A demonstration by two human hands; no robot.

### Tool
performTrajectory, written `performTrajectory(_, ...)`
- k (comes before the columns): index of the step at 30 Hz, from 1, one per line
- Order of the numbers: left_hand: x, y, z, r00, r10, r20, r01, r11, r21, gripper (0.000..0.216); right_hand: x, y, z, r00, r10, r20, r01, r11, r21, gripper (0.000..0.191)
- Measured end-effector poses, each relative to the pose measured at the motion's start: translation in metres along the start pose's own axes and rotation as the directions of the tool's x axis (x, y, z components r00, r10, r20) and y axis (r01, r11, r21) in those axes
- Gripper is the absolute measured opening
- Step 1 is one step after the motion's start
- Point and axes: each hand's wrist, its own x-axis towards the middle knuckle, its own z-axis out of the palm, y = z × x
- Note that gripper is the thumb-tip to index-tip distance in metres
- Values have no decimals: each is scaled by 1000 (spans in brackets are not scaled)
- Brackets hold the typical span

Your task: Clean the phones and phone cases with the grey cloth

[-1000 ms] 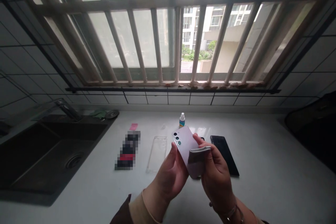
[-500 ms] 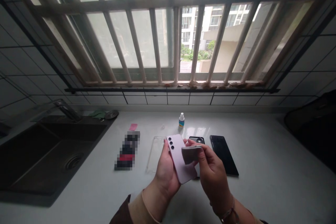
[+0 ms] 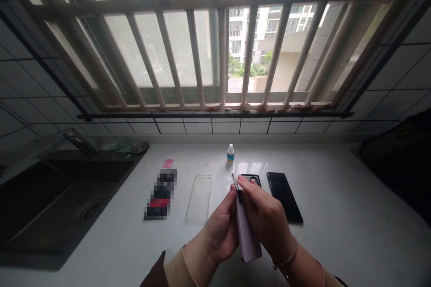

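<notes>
One person's left hand has its fingers clamped on a lilac phone, tilted on edge between the palms; the right hand lays its fingers together beside a grey cloth at the phone's top, whether pinching it cannot be told. From the phone, a clear case lies at ten o'clock, a small bottle stands near twelve, and a black device lies at two.

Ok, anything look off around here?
A pixelated patch left of the clear phone case hides what lies there, and brownish lumps clutter the right half of the windowsill. The lilac smartphone's visible part looks undamaged.
</notes>
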Motion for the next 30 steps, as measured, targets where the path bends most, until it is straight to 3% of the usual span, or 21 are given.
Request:
performTrajectory(5,3,5,0,997,42,-60,-47,996,-72,57,-1,2,3,988,-142,68,143,990,-8,42)
performTrajectory(11,5,22,1,963,-28,-268,-10,990,-142,82,-1,1,5,941,-285,183,280,959,50,39)
performTrajectory(16,8,33,-4,944,6,-330,-70,981,-182,78,-3,-7,5,905,-363,223,347,931,110,40)
performTrajectory(25,11,47,-10,902,130,-411,-142,990,1,75,-5,-26,0,846,-440,301,394,897,203,28)
performTrajectory(30,8,49,-9,843,254,-475,-245,966,81,71,-5,-30,-6,828,-424,366,339,900,275,32)
